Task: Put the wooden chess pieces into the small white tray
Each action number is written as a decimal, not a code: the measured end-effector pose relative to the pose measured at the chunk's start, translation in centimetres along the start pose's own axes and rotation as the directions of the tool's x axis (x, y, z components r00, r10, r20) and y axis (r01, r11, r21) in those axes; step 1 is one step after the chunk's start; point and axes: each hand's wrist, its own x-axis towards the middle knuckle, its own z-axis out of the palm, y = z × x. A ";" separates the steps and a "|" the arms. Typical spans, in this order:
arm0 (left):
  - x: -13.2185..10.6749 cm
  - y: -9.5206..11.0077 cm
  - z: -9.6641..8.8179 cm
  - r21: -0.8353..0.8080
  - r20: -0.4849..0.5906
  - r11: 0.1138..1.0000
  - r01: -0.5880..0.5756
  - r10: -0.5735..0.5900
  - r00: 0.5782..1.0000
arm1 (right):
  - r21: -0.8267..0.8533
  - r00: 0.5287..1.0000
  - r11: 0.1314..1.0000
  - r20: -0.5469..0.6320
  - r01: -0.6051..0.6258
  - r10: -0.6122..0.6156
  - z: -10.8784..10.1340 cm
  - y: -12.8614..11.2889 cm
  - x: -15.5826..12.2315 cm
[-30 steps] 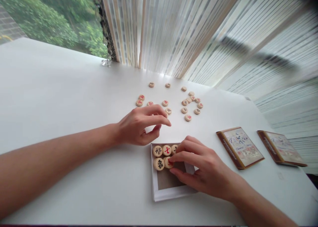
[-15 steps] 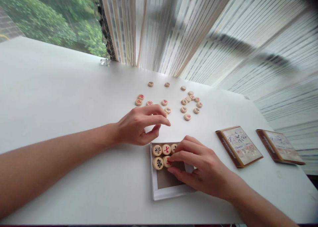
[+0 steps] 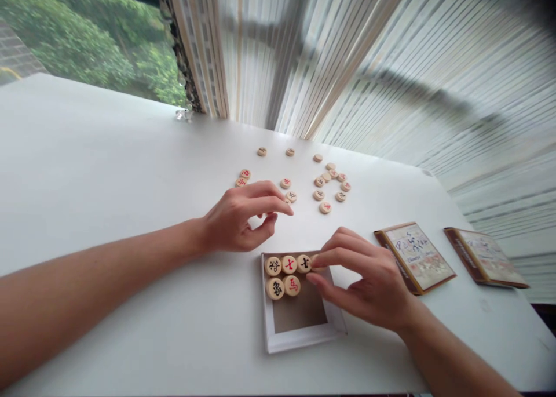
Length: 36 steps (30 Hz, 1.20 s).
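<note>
While I watch from the head camera, the right hand [image 3: 367, 281] closes narrowly on a round wooden game piece [image 3: 304, 263], its index fingertip [image 3: 315, 261] against the piece's right edge and the thumb just below. I cannot tell whether the piece is actually gripped. It ends a row of three in a shallow paper tray [image 3: 299, 345], with two more pieces beneath. The left hand [image 3: 234, 220] hangs loosely curled, holding nothing I can see, just beside loose pieces [image 3: 291, 196] on the white table [image 3: 108, 153]. Two printed covers [image 3: 414, 257] lie right of the tray.
</note>
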 end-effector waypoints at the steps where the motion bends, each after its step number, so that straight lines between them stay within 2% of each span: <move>1: 0.0 -0.1 0.0 0.001 -0.018 1.000 0.024 -0.024 1.000 | -0.010 0.999 1.000 -0.041 -0.011 0.011 -0.2 0.4 0.0; 4: 0.1 -0.4 -0.2 0.008 -0.066 0.992 0.129 -0.128 0.990 | -0.020 0.987 0.997 -0.138 -0.080 0.077 -0.7 1.8 -0.1; 7: 0.2 -0.7 -0.5 0.005 -0.106 0.967 0.256 -0.254 0.961 | -0.010 0.971 0.989 -0.193 -0.148 0.144 -0.7 3.0 -0.3; 11: 0.2 -1.0 -0.8 -0.031 -0.148 0.908 0.418 -0.418 0.896 | -0.005 0.957 0.981 -0.221 -0.195 0.189 -0.2 3.9 -0.4; 15: 0.3 -1.1 -0.9 -0.067 -0.167 0.850 0.522 -0.525 0.834 | 0.000 0.936 0.971 -0.266 -0.237 0.229 0.0 4.5 -0.4; 19: 0.4 -1.1 -0.9 -0.089 -0.160 0.826 0.556 -0.563 0.811 | -0.002 0.911 0.958 -0.310 -0.287 0.273 -0.1 5.1 -0.5; 29: 0.2 -1.5 -0.5 -0.068 -0.127 0.827 0.557 -0.561 0.818 | 0.067 0.845 0.905 -0.335 -0.419 0.416 0.3 5.9 -0.6; 36: 0.0 -1.7 -0.4 -0.059 -0.132 0.826 0.560 -0.563 0.816 | 0.086 0.814 0.882 -0.352 -0.464 0.462 0.3 6.4 -0.8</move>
